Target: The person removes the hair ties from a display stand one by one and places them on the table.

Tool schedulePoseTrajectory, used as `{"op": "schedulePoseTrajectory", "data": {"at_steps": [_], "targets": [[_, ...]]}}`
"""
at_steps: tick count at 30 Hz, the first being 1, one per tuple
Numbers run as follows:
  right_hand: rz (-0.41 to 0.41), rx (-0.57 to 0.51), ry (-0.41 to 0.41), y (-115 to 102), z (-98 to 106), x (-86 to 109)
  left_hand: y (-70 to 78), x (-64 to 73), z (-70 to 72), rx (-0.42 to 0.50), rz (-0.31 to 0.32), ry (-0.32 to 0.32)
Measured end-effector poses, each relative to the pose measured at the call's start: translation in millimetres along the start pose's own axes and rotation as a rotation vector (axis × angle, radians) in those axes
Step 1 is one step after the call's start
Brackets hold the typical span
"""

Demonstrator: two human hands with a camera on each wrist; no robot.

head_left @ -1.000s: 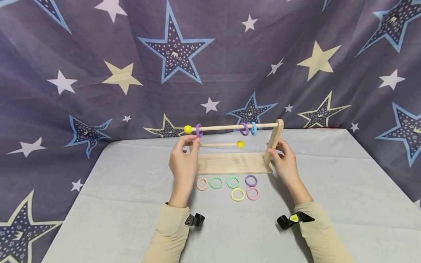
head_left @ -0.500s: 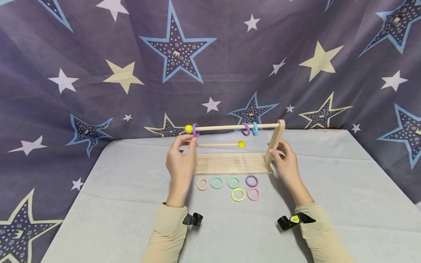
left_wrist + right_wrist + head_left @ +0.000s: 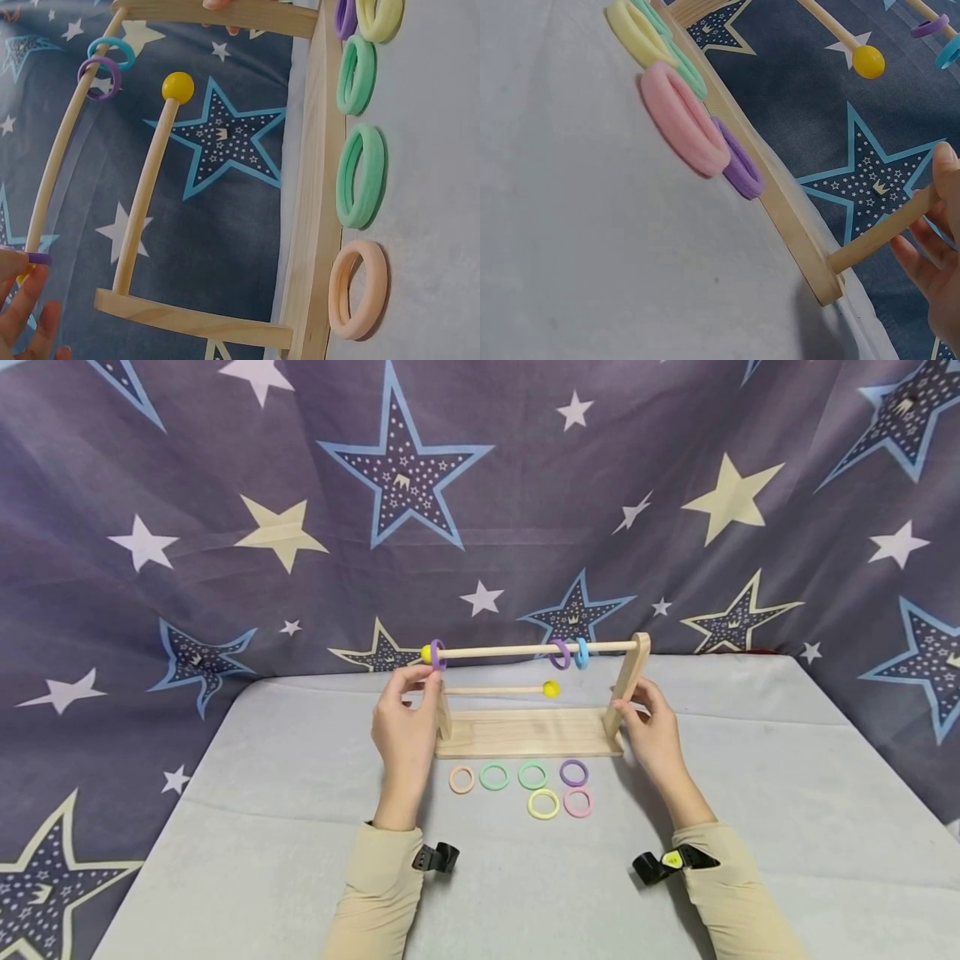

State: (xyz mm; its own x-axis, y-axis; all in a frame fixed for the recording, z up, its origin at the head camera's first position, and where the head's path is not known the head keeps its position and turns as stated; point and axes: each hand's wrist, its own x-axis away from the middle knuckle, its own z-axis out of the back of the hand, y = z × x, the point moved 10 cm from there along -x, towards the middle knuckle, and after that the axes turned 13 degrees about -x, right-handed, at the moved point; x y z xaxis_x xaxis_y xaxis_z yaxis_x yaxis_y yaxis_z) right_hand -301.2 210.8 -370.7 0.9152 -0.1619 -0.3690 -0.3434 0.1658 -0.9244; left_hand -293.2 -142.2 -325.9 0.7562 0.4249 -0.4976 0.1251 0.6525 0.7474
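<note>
A wooden rack with two upright posts stands on the table, each post bearing a horizontal rod tipped by a yellow ball. At the upper rod's left end, my left hand pinches a purple ring between thumb and fingers, right beside the yellow ball; the ring encircles the rod there. Another purple ring and a blue ring hang on the same rod, nearer the right post. My right hand grips the right post. The lower rod carries no ring.
In front of the rack lie several loose rings: peach, two green, purple, yellow and pink. A star-patterned cloth hangs behind the grey-covered table.
My left hand has moved left along the upper rod, bringing the purple ring with it up to the yellow ball. The right hand stays on the post.
</note>
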Motion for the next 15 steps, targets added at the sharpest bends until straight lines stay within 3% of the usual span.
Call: {"op": "schedulePoseTrajectory", "data": {"at_steps": [15], "targets": [[0.024,-0.011,0.006,2.3,0.7,-0.5,-6.2,-4.2,2.6,0.008,0.014,0.006]]}}
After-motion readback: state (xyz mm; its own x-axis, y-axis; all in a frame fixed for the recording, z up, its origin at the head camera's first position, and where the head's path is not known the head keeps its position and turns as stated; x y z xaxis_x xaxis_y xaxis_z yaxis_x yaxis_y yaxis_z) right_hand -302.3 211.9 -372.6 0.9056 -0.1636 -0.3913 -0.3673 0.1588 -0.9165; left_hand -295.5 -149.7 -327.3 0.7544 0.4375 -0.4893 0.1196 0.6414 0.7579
